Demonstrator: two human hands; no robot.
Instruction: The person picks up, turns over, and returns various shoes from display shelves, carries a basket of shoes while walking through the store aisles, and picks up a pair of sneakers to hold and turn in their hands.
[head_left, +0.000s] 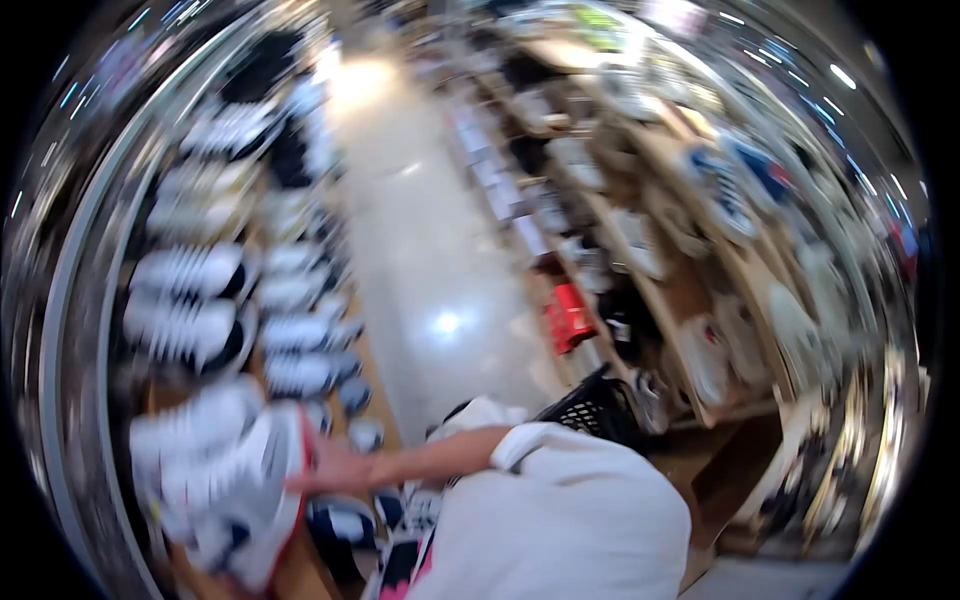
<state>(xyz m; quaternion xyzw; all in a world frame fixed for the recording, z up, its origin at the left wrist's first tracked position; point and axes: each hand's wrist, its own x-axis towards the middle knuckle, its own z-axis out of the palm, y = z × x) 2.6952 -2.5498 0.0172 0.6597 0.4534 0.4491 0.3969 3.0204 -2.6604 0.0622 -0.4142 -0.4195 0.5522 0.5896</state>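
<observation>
My right hand (pixel 332 466) reaches left from a white sleeve (pixel 560 480) and grips the edge of a white sneaker (pixel 245 480) with a red rim. The sneaker is blurred, with grey and dark patches on its lower part. A skin-coloured patch at the bottom edge, under the sneaker, looks like my left hand (pixel 232 586); its fingers are smeared and mostly cut off. Another white sneaker (pixel 195 420) lies just behind the gripped one on the left shelf. Dark-and-white shoes (pixel 342 522) stand just below my right hand.
White sneakers with black heels (pixel 185 330) line the left shelf, with more pairs (pixel 300 370) on a lower level. A pale shiny aisle floor (pixel 440 280) runs ahead. Tilted shoe racks (pixel 660 300) stand on the right, with a red box (pixel 568 318) and a black basket (pixel 600 405) beside them.
</observation>
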